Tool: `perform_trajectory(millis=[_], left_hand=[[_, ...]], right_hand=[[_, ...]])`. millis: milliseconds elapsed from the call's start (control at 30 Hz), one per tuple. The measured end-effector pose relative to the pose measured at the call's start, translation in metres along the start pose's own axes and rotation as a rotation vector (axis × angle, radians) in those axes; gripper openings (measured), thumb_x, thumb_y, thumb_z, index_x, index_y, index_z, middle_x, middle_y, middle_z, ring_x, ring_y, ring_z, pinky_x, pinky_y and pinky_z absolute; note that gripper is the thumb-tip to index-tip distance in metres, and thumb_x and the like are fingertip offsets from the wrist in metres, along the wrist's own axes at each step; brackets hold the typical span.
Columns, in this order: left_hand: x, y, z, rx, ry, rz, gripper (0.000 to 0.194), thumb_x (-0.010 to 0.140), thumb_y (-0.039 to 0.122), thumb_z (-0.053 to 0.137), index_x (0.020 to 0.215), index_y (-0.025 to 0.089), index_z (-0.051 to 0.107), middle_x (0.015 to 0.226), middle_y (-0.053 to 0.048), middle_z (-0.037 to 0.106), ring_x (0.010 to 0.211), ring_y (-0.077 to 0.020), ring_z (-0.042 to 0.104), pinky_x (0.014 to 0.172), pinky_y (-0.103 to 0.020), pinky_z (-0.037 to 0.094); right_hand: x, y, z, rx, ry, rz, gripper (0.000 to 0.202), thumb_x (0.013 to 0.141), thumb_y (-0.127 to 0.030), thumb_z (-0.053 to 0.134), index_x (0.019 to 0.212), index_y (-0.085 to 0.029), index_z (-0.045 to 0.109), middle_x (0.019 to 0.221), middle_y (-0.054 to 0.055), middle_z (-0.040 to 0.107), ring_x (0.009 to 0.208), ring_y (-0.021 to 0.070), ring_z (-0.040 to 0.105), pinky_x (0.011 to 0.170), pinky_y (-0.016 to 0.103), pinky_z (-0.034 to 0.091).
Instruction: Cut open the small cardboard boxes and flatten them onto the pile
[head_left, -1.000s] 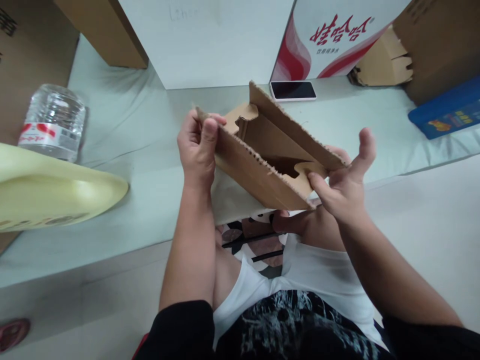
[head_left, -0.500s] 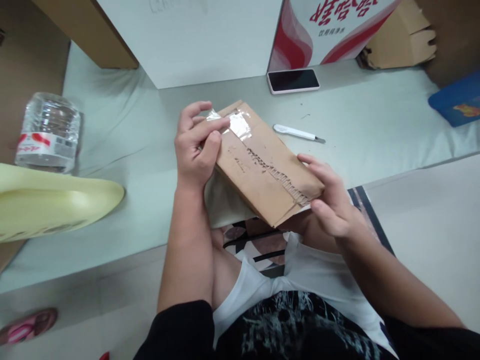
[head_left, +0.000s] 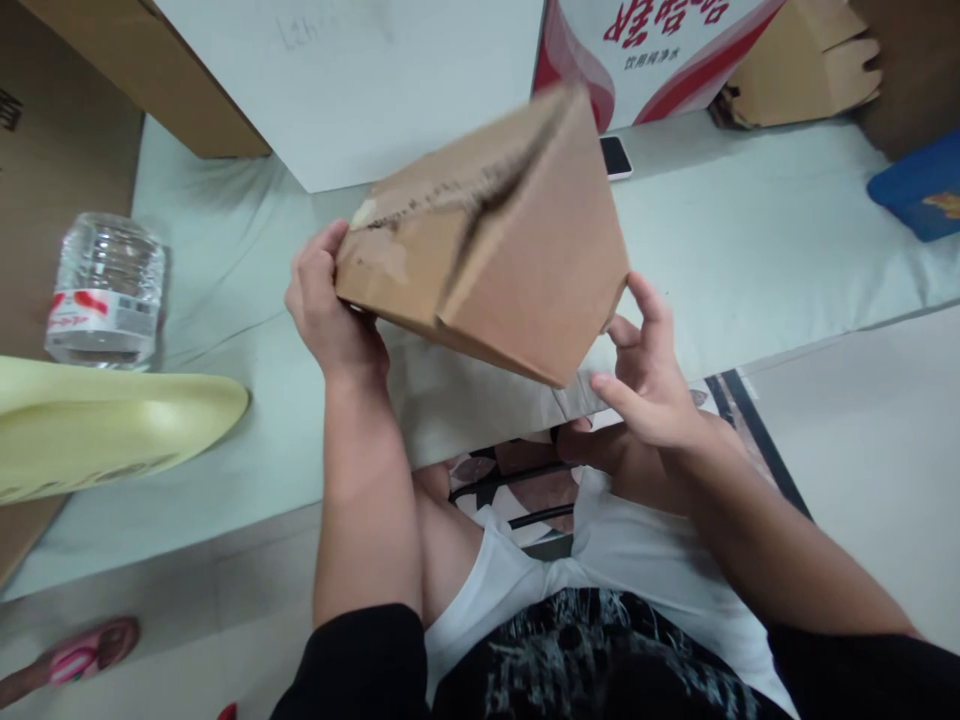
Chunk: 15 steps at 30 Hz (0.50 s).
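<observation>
I hold a small brown cardboard box (head_left: 510, 250) in the air over a pale green cloth surface (head_left: 750, 260). It is tilted, blurred by motion, and shows a torn strip along its top face. My left hand (head_left: 326, 305) grips its left end. My right hand (head_left: 645, 370) holds its lower right corner with the fingertips. A phone (head_left: 616, 155) lies on the cloth behind the box, mostly hidden by it.
A clear water bottle (head_left: 105, 290) lies at the left, above a pale yellow curved object (head_left: 112, 425). A white board (head_left: 360, 70), a red-and-white carton (head_left: 645, 40), loose cardboard (head_left: 795, 60) and a blue item (head_left: 919, 190) stand at the back. A pink shoe (head_left: 82, 655) is at the bottom left.
The box was open a second ago, then closed and flat with its taped side up. Now it is lifted and turned, hiding the white knife and most of the phone.
</observation>
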<state>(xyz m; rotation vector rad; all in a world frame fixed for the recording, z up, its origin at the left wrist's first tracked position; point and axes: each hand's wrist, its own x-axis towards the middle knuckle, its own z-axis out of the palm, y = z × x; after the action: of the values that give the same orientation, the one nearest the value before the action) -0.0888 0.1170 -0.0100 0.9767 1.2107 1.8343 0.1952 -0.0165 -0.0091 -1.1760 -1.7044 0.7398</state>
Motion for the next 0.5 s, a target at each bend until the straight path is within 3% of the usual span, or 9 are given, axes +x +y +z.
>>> perform_trajectory(millis=[100,200,333,433,500], left_hand=[[-0.003,-0.004,0.005,-0.006,-0.05,-0.387,0.041,0.097,0.06,0.051,0.084,0.022,0.057,0.076,-0.003,0.062,0.086,-0.0214,0.065,0.07,-0.034,0.053],[-0.01,-0.005,0.011,0.123,-0.295,-0.622,0.065,0.089,0.083,0.042,0.084,0.021,0.06,0.065,-0.005,0.058,0.068,-0.0219,0.065,0.053,-0.031,0.047],[-0.022,-0.004,0.021,0.369,-0.514,-0.687,0.07,0.087,0.085,0.04,0.096,0.022,0.069,0.067,-0.007,0.065,0.053,-0.0223,0.065,0.04,-0.028,0.036],[-0.031,-0.004,0.025,0.515,-0.655,-0.716,0.073,0.088,0.085,0.038,0.09,0.02,0.072,0.063,-0.008,0.067,0.046,-0.0227,0.063,0.036,-0.029,0.03],[-0.036,-0.005,0.024,0.576,-0.772,-0.692,0.074,0.09,0.083,0.036,0.081,0.019,0.072,0.058,-0.009,0.066,0.046,-0.0229,0.064,0.035,-0.029,0.033]], right_hand=[[0.034,-0.013,-0.002,-0.03,-0.042,-0.031,0.087,0.097,-0.069,0.056,0.166,-0.042,0.01,0.17,0.008,0.043,0.159,0.0311,0.041,0.128,0.063,0.037],[0.062,-0.025,-0.001,0.013,-0.108,-0.052,0.083,0.095,-0.068,0.059,0.165,-0.041,0.023,0.175,0.005,0.033,0.165,0.0314,0.03,0.13,0.06,0.038],[0.069,-0.02,0.006,0.063,0.0,-0.115,0.065,0.095,-0.056,0.064,0.155,-0.038,0.044,0.177,0.002,0.029,0.167,0.0287,0.023,0.133,0.053,0.036],[0.059,-0.005,0.006,0.053,0.155,-0.093,0.048,0.098,-0.054,0.061,0.141,-0.033,0.057,0.168,0.006,0.044,0.161,0.0298,0.036,0.131,0.055,0.038],[0.054,0.004,0.002,0.035,0.222,-0.078,0.039,0.099,-0.055,0.058,0.13,-0.031,0.063,0.156,0.008,0.056,0.152,0.0303,0.049,0.129,0.057,0.04]])
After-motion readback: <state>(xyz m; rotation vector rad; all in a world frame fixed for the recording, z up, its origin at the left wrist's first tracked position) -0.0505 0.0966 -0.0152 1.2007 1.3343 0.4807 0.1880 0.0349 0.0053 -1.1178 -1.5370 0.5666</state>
